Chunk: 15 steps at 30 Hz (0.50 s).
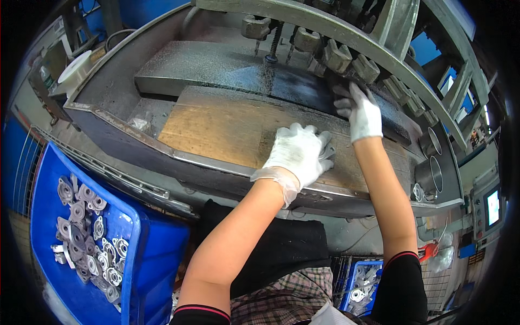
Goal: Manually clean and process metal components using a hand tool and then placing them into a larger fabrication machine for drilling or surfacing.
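My left hand point(300, 151), in a white glove with a clear plastic cuff, rests palm down on the wooden board point(211, 130) at the machine's front. Its fingers are slightly bent and apart, and no object shows under them. Farther right and higher, my right hand point(362, 111), also gloved, reaches to the dusty metal bed point(206, 67) just below the row of metal heads point(337, 56). Its fingers are stretched out with grey, soiled tips, and I see nothing held in them. A spindle with a spring point(275, 43) hangs over the bed, left of that hand.
A blue bin point(135, 238) with several cast metal flange parts point(81, 216) stands at lower left. A smaller blue crate point(346, 295) holds similar parts below. Metal cups point(430, 176) sit at the bench's right end, near a control panel point(492, 208). A raised metal rim point(216, 167) edges the bench.
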Tool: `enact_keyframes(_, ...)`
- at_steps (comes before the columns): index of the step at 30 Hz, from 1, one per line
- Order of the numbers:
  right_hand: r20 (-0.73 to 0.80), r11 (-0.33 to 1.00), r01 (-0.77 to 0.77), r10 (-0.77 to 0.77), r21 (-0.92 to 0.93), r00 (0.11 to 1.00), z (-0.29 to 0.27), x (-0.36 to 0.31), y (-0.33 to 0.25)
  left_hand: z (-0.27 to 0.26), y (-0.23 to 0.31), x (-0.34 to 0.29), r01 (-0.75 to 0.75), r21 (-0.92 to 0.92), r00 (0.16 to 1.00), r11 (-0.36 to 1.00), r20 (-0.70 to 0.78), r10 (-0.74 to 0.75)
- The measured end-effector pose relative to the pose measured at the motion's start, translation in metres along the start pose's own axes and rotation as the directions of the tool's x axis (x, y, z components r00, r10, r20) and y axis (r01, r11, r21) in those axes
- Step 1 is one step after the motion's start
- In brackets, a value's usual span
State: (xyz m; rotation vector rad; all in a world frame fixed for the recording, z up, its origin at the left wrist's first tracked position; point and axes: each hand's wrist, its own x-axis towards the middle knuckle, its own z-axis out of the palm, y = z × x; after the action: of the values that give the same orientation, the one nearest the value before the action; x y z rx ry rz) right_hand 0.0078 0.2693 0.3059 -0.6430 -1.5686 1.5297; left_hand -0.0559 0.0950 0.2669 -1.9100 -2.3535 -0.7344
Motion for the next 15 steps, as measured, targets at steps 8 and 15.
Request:
enact_keyframes(8,-0.064,0.981,-0.081,0.071,-0.177,0.995,0.028,0.035,0.015,0.006,0.004,0.006,-0.051,-0.015,0.994,0.999,-0.095,0.049)
enact_keyframes(15,0.269,0.950,0.156,-0.081,-0.271,0.960,0.095,-0.005,0.008,0.008,-0.001,0.004,-0.027,-0.061,0.989,0.998,-0.147,0.018)
